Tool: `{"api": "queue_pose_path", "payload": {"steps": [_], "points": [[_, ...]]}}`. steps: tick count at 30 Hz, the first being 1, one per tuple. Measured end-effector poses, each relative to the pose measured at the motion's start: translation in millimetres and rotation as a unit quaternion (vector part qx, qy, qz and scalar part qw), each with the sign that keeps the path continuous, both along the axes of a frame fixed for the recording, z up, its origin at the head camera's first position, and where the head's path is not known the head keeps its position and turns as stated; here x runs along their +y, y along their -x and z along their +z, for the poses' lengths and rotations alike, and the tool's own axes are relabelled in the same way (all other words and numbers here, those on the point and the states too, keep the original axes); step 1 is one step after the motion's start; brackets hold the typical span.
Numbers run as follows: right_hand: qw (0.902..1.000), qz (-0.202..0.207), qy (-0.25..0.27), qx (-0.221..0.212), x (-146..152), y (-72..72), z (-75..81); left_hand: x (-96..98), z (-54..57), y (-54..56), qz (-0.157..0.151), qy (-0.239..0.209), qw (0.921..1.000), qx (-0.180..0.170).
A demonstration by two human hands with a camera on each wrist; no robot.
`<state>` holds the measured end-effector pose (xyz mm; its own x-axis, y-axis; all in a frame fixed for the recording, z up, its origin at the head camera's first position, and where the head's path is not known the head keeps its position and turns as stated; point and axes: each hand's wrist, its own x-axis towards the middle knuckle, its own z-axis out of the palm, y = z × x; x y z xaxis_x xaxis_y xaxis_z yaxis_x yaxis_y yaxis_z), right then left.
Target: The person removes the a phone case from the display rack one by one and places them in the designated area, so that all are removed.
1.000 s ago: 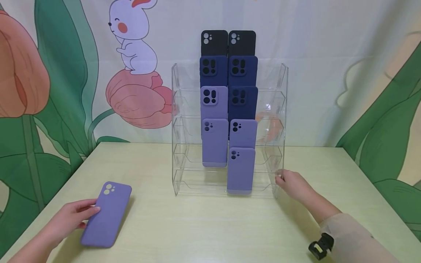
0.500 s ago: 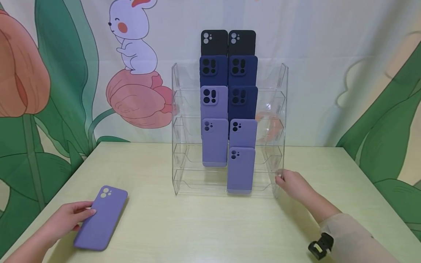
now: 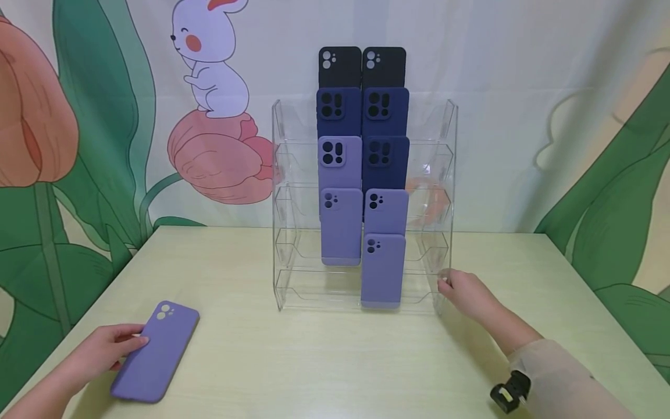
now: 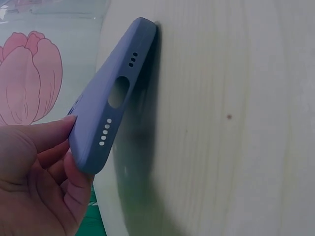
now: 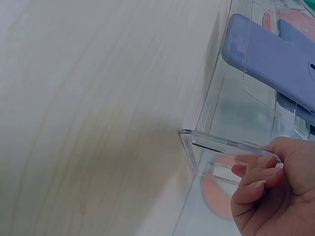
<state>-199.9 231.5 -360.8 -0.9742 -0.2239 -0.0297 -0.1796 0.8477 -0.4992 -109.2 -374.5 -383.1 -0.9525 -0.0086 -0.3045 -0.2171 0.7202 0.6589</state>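
Note:
At the left of the table, my left hand point(image 3: 102, 354) pinches a purple phone case point(image 3: 159, 352) by its left long edge, thumb on its back. Its camera cutouts point away from me. In the left wrist view the case point(image 4: 101, 101) leans, its raised side by my fingers and its far lower edge close over the table; the port opening shows. My right hand point(image 3: 467, 294) grips the lower right side of a clear acrylic rack point(image 3: 454, 169). In the right wrist view curled fingers point(image 5: 256, 189) are round the rack's side panel point(image 5: 226, 142).
Two columns of phone cases stand in the rack's tiers: two black cases point(image 3: 339, 67) on top, several navy cases point(image 3: 386, 113) below, then purple cases point(image 3: 384, 270). A patterned curtain point(image 3: 523, 116) hangs behind the pale wooden table point(image 3: 314, 361).
My left hand has shifted slightly left and toward me with the purple phone case, which now lies lower and more tilted. The right hand keeps its hold on the rack.

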Motion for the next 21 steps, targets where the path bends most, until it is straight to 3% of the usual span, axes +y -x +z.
{"api": "queue_pose_path", "payload": {"steps": [9,21], "points": [[1.0000,0.000,0.001,0.001,0,-0.8,0.2,-4.2,-3.7,1.7,-0.017,0.010,0.9998,0.004],[1.0000,-0.005,0.001,-0.008,2,-2.6,5.7,3.1,-10.9,5.6,-0.030,0.067,0.9970,0.024]]}}
